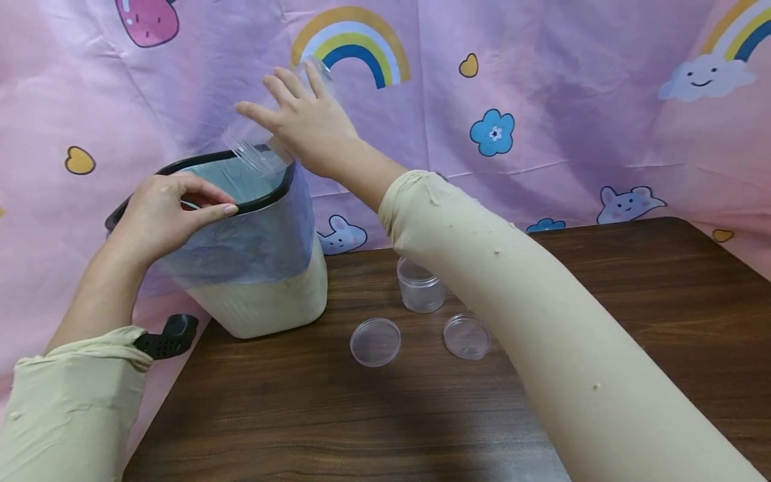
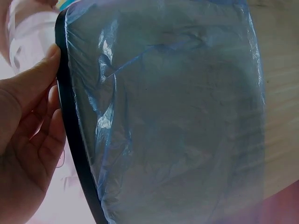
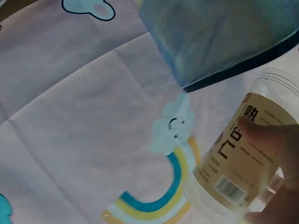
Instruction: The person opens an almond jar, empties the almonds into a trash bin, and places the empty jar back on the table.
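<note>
A cream trash bin [image 1: 259, 308] with a black rim stands at the table's left, lined with a bluish translucent bag [image 1: 253, 248]. My left hand [image 1: 162, 211] pinches the bin's black rim [image 2: 74, 116] between thumb and fingers. Over the bin's opening, my right hand [image 1: 310, 124] grips a clear plastic jar [image 3: 238, 154], tilted with its threaded mouth down toward the bag. The jar bears a tan printed label with a barcode. Its mouth shows no lid. In the head view the hand covers much of the jar.
A second clear jar [image 1: 421, 288] stands on the dark wooden table [image 1: 337, 415], partly behind the right sleeve. Two round clear lids lie nearby, a left lid [image 1: 375, 342] and a right lid [image 1: 466, 336]. A patterned pink and purple cloth [image 1: 373, 147] hangs behind.
</note>
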The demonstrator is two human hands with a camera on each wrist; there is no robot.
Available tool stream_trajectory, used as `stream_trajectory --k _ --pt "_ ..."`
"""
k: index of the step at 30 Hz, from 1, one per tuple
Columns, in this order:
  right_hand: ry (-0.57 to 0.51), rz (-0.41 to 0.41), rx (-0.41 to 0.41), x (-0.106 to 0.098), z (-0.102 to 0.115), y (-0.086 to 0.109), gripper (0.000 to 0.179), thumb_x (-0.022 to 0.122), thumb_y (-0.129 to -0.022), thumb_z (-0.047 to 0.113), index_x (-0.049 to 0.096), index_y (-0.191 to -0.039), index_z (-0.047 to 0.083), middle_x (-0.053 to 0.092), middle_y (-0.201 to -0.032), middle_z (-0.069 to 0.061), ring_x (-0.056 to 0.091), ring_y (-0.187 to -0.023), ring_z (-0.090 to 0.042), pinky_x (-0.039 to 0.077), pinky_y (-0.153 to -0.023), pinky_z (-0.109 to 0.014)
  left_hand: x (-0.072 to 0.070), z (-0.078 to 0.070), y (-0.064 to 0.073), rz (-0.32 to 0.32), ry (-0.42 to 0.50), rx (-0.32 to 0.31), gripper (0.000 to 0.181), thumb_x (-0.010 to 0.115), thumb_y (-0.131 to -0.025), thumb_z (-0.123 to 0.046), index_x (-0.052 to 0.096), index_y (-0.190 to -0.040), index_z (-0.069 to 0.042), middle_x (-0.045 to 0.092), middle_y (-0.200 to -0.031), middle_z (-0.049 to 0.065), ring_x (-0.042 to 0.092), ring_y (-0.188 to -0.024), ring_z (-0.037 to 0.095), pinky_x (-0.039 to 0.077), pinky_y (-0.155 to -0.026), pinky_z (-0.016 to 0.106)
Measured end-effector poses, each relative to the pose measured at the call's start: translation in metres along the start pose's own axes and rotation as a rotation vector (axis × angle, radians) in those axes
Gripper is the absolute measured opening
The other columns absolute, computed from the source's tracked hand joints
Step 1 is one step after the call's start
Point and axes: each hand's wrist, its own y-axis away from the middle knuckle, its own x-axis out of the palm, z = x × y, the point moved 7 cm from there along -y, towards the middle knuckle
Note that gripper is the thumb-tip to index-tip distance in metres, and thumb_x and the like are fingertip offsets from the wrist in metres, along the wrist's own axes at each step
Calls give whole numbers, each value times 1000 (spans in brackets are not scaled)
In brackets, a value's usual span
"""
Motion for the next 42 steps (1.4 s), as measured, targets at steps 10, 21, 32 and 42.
stream_trajectory --k 10,21,32,42 --pt "-350 54 256 28 -51 26 79 60 -84 25 11 -146 27 34 -138 -10 33 -127 -25 31 -100 -44 -4 17 -1 10 6 -12 27 70 -82 -30 71 -95 -6 53 -75 -26 47 -66 -15 36 -59 13" --pt "-610 94 395 62 -87 59 85 64 -82 39 10 -140 10 45 -128 -14 51 -110 -27 44 -88 -38 -22 42 11 -10 11 -65 20 70 -82 -28 72 -92 -12 52 -74 -30 47 -66 -13 37 -57 9" --pt "-976 -9 526 123 -104 110 84 74 -77 28 16 -130 -2 47 -120 -25 51 -108 -35 41 -91 -43 -32 56 15 -45 -69 -45 22 69 -83 -27 72 -91 -7 50 -71 -32 43 -62 -17 35 -52 8" --pt "-1132 131 652 185 -98 163 87 77 -73 28 16 -126 -3 46 -119 -27 49 -108 -41 38 -92 -50 -33 50 15 -30 -90 -86 24 69 -83 -30 72 -92 -8 49 -73 -31 42 -62 -18 35 -51 12"
